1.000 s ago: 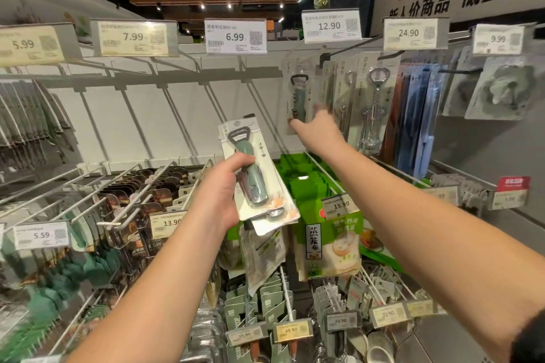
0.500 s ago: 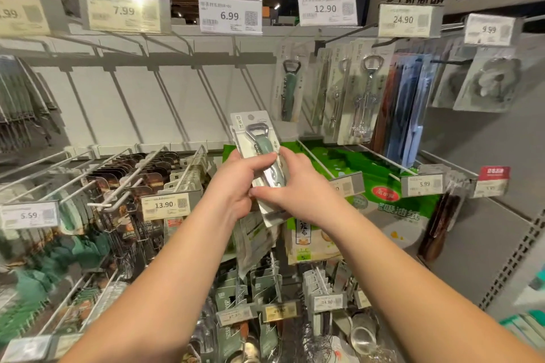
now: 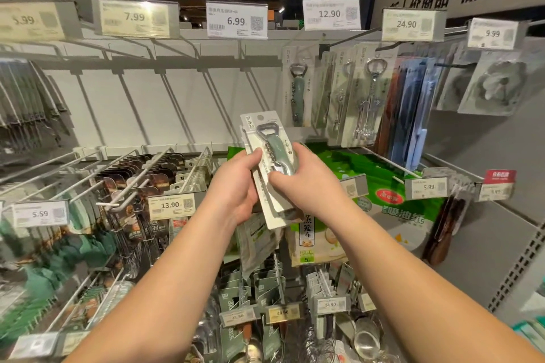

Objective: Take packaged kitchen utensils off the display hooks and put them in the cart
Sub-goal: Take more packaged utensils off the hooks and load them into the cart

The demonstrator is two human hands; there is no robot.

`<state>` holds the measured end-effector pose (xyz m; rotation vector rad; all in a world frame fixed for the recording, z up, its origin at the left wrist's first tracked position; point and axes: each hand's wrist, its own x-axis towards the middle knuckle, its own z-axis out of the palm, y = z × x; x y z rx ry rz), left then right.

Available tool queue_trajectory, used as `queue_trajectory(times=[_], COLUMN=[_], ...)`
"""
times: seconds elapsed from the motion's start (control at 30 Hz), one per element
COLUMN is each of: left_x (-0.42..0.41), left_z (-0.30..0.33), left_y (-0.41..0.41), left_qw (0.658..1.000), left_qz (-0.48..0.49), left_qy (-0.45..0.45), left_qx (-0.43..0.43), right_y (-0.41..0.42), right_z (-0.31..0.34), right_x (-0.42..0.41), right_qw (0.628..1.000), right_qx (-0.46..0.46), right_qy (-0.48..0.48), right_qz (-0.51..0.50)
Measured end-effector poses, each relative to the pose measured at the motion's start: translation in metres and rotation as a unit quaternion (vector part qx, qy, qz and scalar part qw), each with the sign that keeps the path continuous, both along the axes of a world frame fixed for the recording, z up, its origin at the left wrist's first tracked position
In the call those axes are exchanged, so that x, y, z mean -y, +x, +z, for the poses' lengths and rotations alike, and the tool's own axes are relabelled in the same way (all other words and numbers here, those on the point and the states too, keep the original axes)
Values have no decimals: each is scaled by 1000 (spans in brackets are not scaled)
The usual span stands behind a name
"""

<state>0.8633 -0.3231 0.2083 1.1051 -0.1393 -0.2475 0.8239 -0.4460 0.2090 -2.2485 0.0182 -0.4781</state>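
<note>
A white pegboard wall with slanted wire hooks (image 3: 174, 88) and price tags (image 3: 236, 20) stands behind both grips, under dark ceiling beams. The left hand (image 3: 236, 186) and right hand (image 3: 306, 183) clamp together on flat, glossy carded packs of a green-handled bottle opener (image 3: 272, 153). Up and right of the grips, a matching pack (image 3: 296, 88) hangs beside steel corkscrews (image 3: 368, 97).
</note>
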Motion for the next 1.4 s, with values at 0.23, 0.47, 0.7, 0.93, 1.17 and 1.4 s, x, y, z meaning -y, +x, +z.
queue_trajectory(times=[0.23, 0.47, 0.7, 0.93, 1.17, 1.4], left_x=[1, 0, -11, -4, -9, -9], left_z=[-1, 0, 9, 19, 16, 18], left_y=[-1, 6, 9, 19, 18, 17], left_qw=[1000, 996, 995, 995, 996, 996], left_qz=[15, 85, 89, 83, 77, 76], left_qy=[-5, -16, -40, -46, -44, -39], left_qx=[11, 6, 36, 29, 14, 23], right_y=[7, 10, 1, 11, 17, 30], right_z=[4, 0, 8, 28, 42, 49], right_x=[3, 8, 29, 48, 48, 52], right_qw=[998, 981, 982, 970, 967, 972], right_qx=[-17, 16, 86, 159, 184, 172], right_qy=[59, 191, 152, 144, 122, 74], right_qz=[-3, -19, -73, -114, -128, -142])
